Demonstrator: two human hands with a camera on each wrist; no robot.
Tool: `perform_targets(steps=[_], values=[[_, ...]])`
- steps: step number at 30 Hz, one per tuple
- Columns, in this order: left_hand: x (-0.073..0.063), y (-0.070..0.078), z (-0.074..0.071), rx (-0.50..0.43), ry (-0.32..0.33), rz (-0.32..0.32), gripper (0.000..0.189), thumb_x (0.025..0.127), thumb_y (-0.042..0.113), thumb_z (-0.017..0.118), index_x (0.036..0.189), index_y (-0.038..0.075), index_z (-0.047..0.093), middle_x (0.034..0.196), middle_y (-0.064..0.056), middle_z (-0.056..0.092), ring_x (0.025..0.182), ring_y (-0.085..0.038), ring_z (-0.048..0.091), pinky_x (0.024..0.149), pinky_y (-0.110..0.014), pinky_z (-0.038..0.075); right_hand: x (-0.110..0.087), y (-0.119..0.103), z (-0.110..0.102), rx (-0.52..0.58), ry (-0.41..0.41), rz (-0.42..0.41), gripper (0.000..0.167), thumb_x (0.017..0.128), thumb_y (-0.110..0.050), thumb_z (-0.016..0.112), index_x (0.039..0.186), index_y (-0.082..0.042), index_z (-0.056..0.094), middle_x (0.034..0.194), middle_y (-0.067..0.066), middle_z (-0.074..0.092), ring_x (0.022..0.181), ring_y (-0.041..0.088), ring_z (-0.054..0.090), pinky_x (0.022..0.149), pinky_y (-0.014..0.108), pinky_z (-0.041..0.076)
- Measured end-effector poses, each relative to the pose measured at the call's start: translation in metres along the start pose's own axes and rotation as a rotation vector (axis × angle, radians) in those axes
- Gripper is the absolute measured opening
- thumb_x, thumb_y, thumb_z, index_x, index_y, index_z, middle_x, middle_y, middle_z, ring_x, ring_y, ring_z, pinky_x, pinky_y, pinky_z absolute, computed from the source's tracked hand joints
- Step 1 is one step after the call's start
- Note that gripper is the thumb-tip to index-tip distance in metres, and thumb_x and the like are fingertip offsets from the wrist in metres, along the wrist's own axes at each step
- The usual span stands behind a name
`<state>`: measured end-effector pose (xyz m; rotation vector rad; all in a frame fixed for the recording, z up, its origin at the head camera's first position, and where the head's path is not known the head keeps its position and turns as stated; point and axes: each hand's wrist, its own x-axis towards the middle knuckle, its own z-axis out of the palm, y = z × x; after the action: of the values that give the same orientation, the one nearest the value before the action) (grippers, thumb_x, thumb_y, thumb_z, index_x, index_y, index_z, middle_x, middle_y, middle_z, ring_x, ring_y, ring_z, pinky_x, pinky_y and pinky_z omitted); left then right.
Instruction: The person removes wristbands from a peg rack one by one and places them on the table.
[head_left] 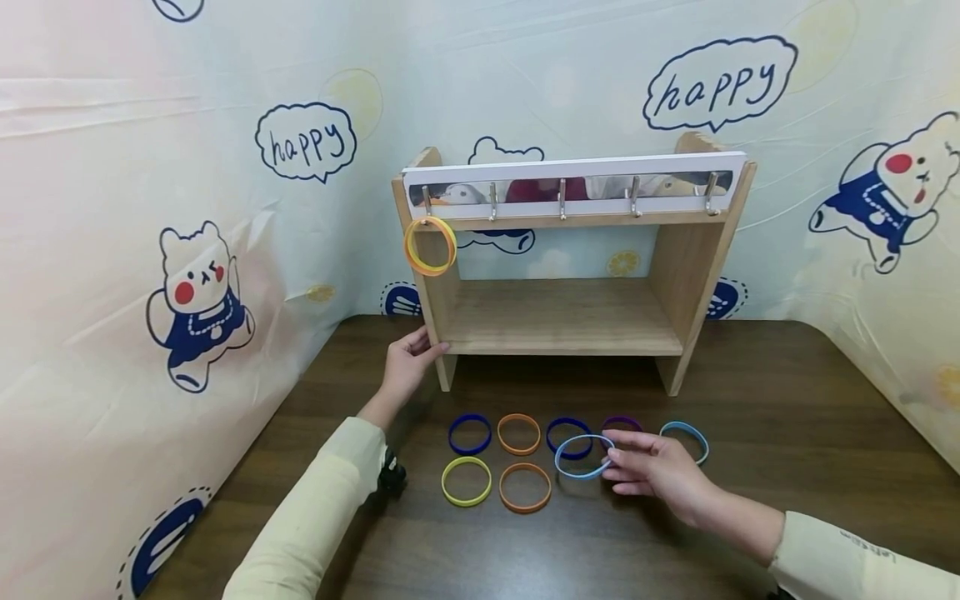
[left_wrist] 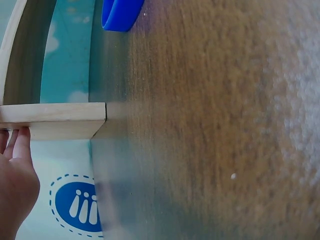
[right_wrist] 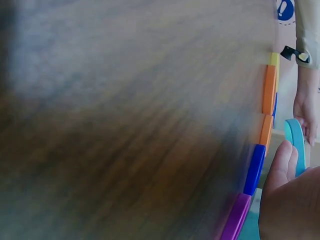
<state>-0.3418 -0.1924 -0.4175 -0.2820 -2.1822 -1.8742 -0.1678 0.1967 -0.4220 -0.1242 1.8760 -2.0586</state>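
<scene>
My left hand (head_left: 408, 360) grips the left side panel (head_left: 443, 310) of a wooden rack near its foot, thumb at the front. In the left wrist view its fingers (left_wrist: 22, 142) lie against that panel. Over the table, my right hand (head_left: 660, 472) pinches a light blue silicone wristband (head_left: 576, 476) between thumb and fingers. This band overlaps a dark blue wristband (head_left: 550, 442) in the head view. Partly behind the right hand lies a purple wristband (head_left: 621, 419). Yellow and orange wristbands (head_left: 452, 248) hang from the rack's leftmost hook (head_left: 427, 200).
More wristbands lie in two rows: dark blue (head_left: 452, 442), orange (head_left: 519, 416) and light blue (head_left: 703, 442) behind, yellow (head_left: 445, 492) and orange (head_left: 525, 510) in front. Several metal hooks (head_left: 562, 200) line the rack's top rail. A printed curtain (head_left: 487, 67) surrounds the brown table (head_left: 450, 558).
</scene>
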Motion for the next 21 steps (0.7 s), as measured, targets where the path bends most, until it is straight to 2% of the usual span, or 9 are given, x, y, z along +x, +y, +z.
perform_targets(steps=[21], values=[[-0.002,0.002,0.0,0.008,-0.003,-0.017,0.053,0.087,0.015,0.076,0.135,0.002,0.057,0.129,-0.019,0.059,0.117,-0.027,0.058,0.093,-0.035,0.05,-0.006,0.014,-0.004,-0.056,-0.038,0.054,0.052,0.095,-0.012,0.064,0.136,0.013,0.044,0.099,0.015,0.069,0.089,0.026,0.07,0.075,0.038,0.058]])
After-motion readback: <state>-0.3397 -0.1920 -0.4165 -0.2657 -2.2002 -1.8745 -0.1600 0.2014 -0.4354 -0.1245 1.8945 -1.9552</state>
